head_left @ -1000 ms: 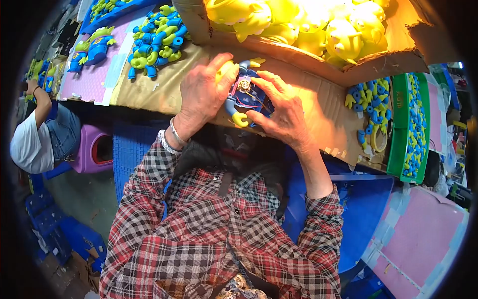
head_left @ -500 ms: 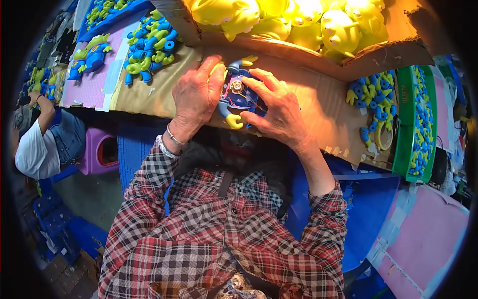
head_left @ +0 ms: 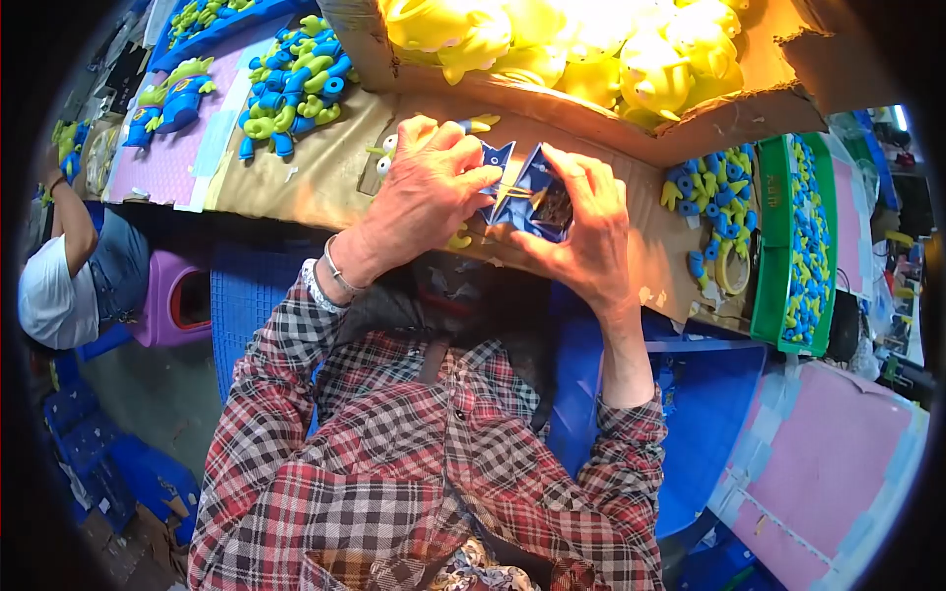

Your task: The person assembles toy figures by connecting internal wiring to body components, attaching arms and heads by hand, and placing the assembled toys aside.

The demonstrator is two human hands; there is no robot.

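Observation:
A toy figure lies on the cardboard worktop, its blue body opened into two shell halves with thin wires between them. My right hand [head_left: 589, 222] is closed on the right blue shell half [head_left: 538, 182], which is tilted up with its hollow inside showing. My left hand [head_left: 429, 182] is closed over the left blue shell half [head_left: 496, 158]; its fingertips are bent at that half's edge, and the palm hides much of the toy. Beyond the left hand shows part of the toy's head with white eyes [head_left: 385, 156]. A yellow-green toy hand [head_left: 481, 124] sticks out above the shell.
A cardboard box [head_left: 709, 128] of yellow toy heads stands at the back. Piles of blue-and-green toy arms [head_left: 296, 84] lie left and right [head_left: 724, 192]. Beside the right pile are a tape roll [head_left: 734, 268] and a green tray [head_left: 772, 246]. Another person [head_left: 64, 276] is at far left.
My right hand has lifted and tilted the right shell half, opening a gap between the halves. My left hand has shifted right over the toy, its fingers more bent. The view has moved slightly.

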